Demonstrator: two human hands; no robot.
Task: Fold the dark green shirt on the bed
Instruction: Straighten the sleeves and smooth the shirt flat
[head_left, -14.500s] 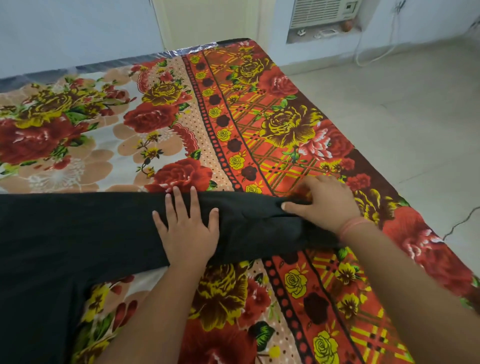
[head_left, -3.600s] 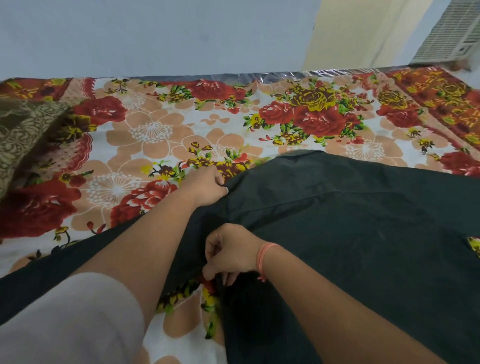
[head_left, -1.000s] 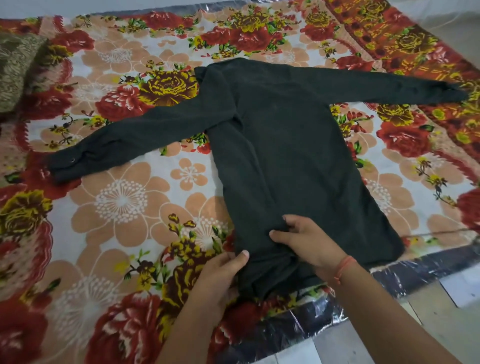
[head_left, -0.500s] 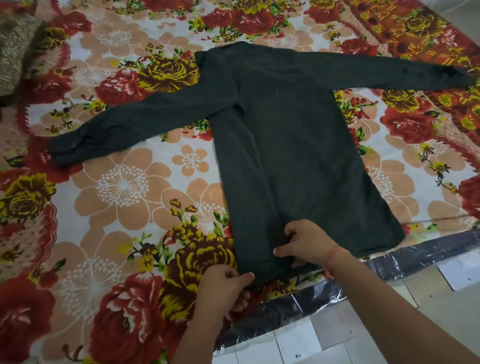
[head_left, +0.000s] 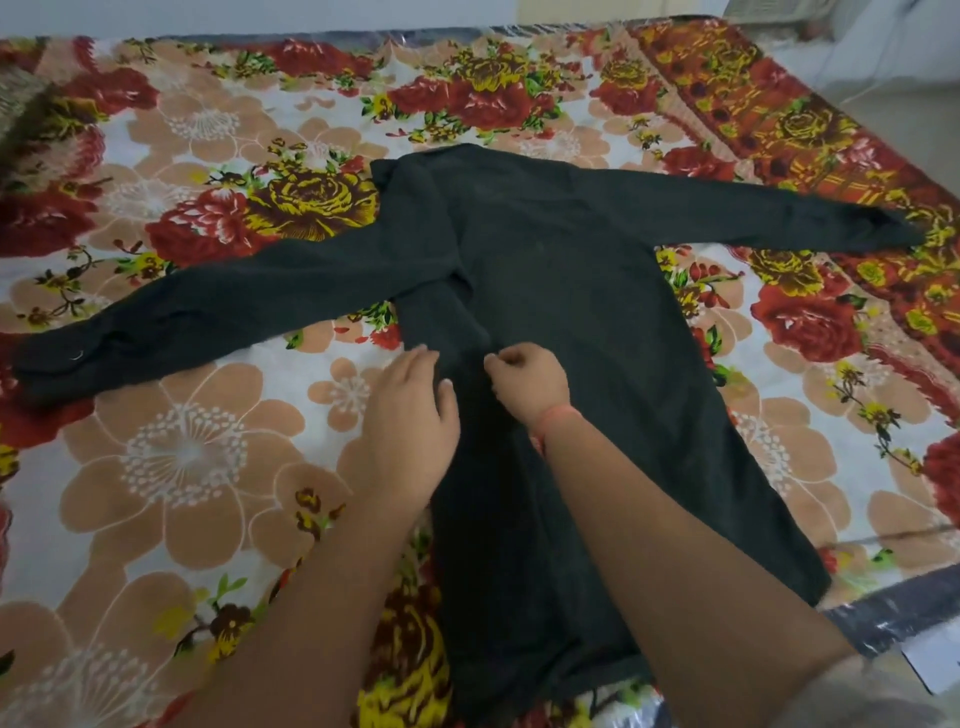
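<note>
head view: right forearm (head_left: 675, 571) hides part of shirt (head_left: 571, 260).

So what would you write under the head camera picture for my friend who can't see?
A dark green shirt lies on a flowery bed sheet, both long sleeves stretched sideways. The left hand rests flat at its folded-in edge, and the right hand, fingers curled, seems to pinch the cloth beside it.

Brown patterned cloth (head_left: 18, 98), pale wall (head_left: 260, 15), grey floor (head_left: 914, 98)

Dark green shirt (head_left: 571, 312) (red-floral bedsheet (head_left: 182, 457)).
</note>
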